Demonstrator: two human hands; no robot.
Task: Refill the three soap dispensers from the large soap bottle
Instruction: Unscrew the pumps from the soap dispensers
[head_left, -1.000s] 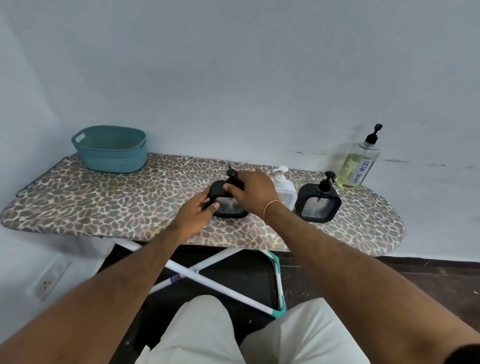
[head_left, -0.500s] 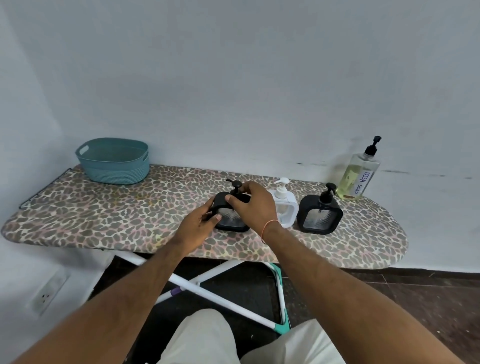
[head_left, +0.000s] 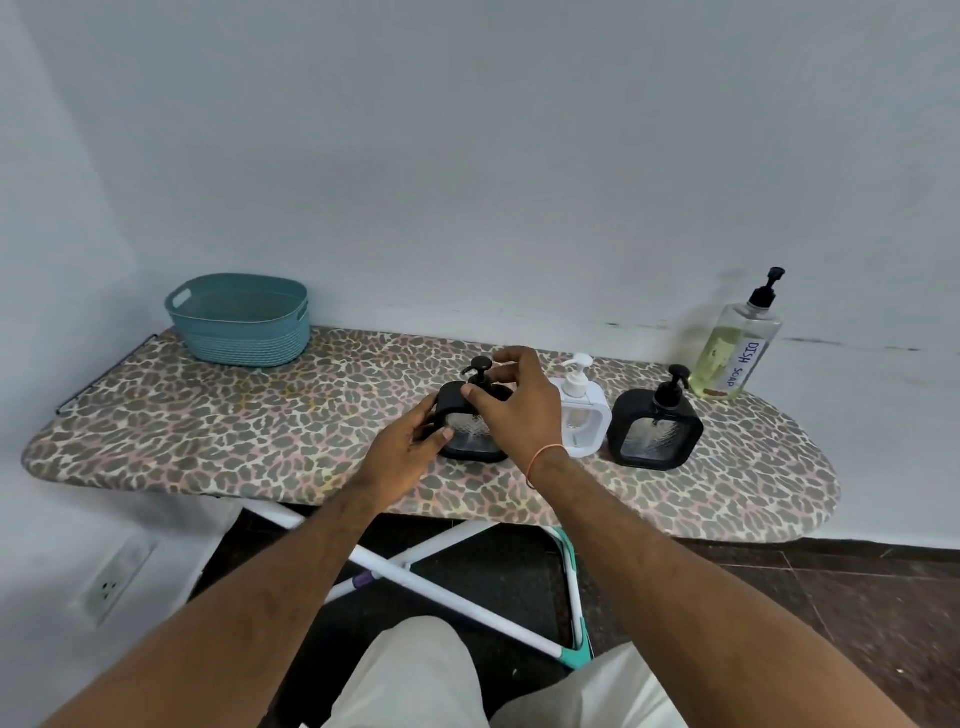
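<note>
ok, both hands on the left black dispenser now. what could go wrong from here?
1. The right hand works the pump while the left hand steadies the black dispenser; a weak grip could let it tip.
2. The white dispenser stands close by the right wrist and could get knocked.
3. The soap bottle stands near the board's end.

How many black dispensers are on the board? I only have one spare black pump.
2. One black dispenser stands near the middle of the ironing board, held by both hands; the other black dispenser stands right of the white dispenser. None seems hidden.
</note>
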